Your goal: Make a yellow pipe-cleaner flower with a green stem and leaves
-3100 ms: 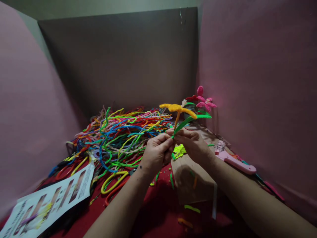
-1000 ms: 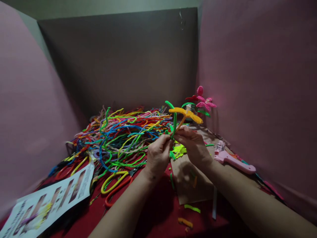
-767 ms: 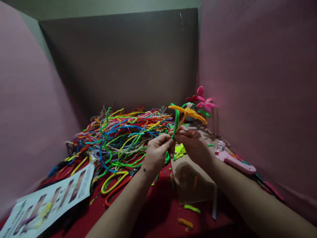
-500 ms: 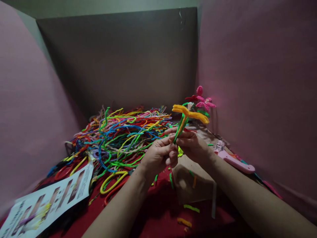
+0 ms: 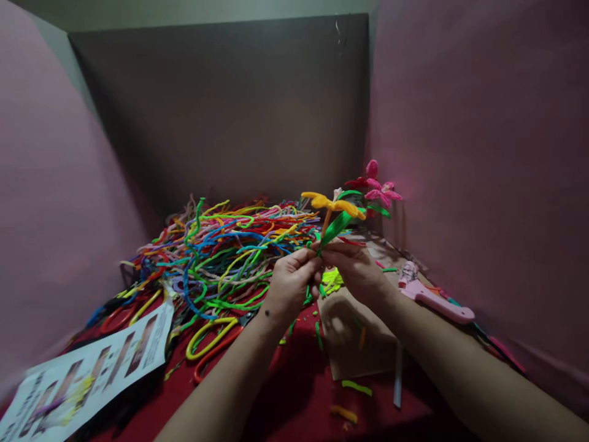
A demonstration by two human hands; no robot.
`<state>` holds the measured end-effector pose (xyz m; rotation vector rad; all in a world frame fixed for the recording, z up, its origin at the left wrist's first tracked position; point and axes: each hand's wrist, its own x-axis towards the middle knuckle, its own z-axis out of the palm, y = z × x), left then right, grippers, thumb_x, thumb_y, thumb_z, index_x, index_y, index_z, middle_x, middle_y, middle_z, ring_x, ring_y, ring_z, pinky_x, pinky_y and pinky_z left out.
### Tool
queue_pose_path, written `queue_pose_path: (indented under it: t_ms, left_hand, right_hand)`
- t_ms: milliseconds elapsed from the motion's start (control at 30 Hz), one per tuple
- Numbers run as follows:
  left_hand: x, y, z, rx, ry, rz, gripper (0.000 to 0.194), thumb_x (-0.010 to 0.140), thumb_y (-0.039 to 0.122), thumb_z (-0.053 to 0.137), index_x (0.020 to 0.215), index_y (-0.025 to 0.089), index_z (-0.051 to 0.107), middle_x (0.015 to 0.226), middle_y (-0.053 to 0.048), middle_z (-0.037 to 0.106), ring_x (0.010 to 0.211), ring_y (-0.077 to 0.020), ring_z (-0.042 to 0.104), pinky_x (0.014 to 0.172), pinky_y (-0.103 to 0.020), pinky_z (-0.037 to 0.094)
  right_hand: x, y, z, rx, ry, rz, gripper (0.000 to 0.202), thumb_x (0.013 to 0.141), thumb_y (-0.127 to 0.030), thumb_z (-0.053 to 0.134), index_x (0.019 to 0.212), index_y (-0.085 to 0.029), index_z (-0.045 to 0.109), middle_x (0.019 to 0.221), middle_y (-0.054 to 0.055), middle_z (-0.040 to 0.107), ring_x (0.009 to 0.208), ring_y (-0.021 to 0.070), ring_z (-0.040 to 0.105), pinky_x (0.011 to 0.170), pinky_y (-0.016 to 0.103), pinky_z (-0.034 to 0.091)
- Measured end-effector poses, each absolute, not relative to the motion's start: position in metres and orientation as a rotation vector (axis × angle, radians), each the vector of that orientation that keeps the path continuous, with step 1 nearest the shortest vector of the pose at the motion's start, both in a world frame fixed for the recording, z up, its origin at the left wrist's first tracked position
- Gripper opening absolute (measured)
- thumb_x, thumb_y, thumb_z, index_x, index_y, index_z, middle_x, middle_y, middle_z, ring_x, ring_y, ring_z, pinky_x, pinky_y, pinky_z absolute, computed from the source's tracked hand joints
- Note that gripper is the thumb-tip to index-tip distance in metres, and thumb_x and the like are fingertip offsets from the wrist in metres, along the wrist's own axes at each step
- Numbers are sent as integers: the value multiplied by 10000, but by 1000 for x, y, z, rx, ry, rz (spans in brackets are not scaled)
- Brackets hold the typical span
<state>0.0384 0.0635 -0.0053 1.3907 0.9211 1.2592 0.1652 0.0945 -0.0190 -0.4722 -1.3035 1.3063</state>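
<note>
Between my two hands stands a pipe-cleaner flower (image 5: 334,204) with orange-yellow petals, an orange stem and a green leaf (image 5: 337,227) at its right side. My left hand (image 5: 294,273) pinches the lower stem with thumb and fingers. Close against it, my right hand (image 5: 352,267) is closed at the base of the green leaf, where leaf and stem meet. The fingertips of both hands nearly touch, and they hide the exact joint.
A large heap of coloured pipe cleaners (image 5: 239,245) lies behind my left hand. Yellow-and-red scissors (image 5: 211,337), a printed sheet (image 5: 105,374), a cardboard piece (image 5: 359,344) and a pink-handled tool (image 5: 437,301) lie around. Pink pipe-cleaner flowers (image 5: 383,192) stand at the back right.
The flower has turned and shifted left, so its petals now spread more openly and the green leaf leans out to the right. Both hands moved slightly left with it.
</note>
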Motion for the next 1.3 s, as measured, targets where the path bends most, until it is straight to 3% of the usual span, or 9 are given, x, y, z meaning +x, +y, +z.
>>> queue_pose_path:
  t_ms: [333, 500, 633, 733, 900, 1100, 1233, 1300]
  left_hand:
    - [31, 65, -4, 1116, 482, 955, 188, 731, 307, 610, 729, 140, 523, 456, 75, 409, 292, -28, 307, 326, -176, 293]
    - [35, 65, -5, 1540, 950, 1224, 158, 778, 293, 536, 712, 149, 546, 558, 23, 509, 433, -68, 469, 439, -189, 359]
    - [38, 64, -11, 1853, 1237, 1453, 141, 771, 247, 526, 651, 177, 549, 528, 36, 478, 466, -68, 428, 475, -186, 335]
    - [37, 65, -9, 1732, 1124, 1371, 213, 779, 256, 512, 584, 170, 494, 470, 51, 431, 401, -59, 383, 418, -187, 304]
    - [32, 66, -1, 1350, 779, 1137, 213, 757, 309, 571, 637, 152, 494, 476, 60, 456, 320, -39, 372, 342, -172, 267]
    - [25, 66, -6, 1113, 484, 874, 177, 751, 293, 597, 705, 138, 525, 441, 78, 397, 272, -14, 243, 290, -162, 289]
    - [26, 66, -6, 1111, 442, 806, 195, 754, 323, 585, 719, 142, 524, 447, 89, 370, 275, -6, 196, 296, -158, 283]
    - [29, 65, -5, 1224, 577, 897, 214, 774, 344, 551, 691, 154, 500, 460, 75, 398, 294, -20, 246, 331, -164, 276]
  right_hand:
    - [174, 93, -12, -379, -1391, 1405, 117, 676, -244, 681, 783, -225, 725, 859, 17, 644, 834, 160, 551, 819, 319, 389]
    - [167, 89, -15, -433, -1304, 1311, 172, 720, -275, 634, 876, -231, 691, 857, 7, 636, 787, 154, 545, 754, 302, 412]
    - [162, 89, -18, -489, -1217, 1280, 138, 703, -258, 650, 834, -227, 683, 804, -13, 627, 734, 130, 526, 732, 279, 398]
    - [163, 92, -19, -521, -1207, 1280, 102, 667, -253, 683, 761, -214, 693, 752, -20, 614, 683, 116, 503, 684, 265, 386]
    - [172, 96, -13, -424, -1308, 1514, 186, 700, -297, 647, 848, -204, 710, 758, 14, 651, 672, 134, 541, 676, 286, 398]
    - [178, 95, -12, -338, -1418, 1518, 181, 686, -262, 662, 855, -225, 715, 813, 17, 670, 780, 156, 566, 789, 309, 401]
    - [175, 94, -13, -322, -1397, 1466, 124, 663, -276, 684, 773, -234, 721, 901, 23, 657, 817, 168, 567, 807, 326, 401]
    - [171, 94, -14, -378, -1333, 1412, 124, 664, -271, 681, 776, -234, 719, 889, 20, 656, 798, 163, 563, 788, 321, 405]
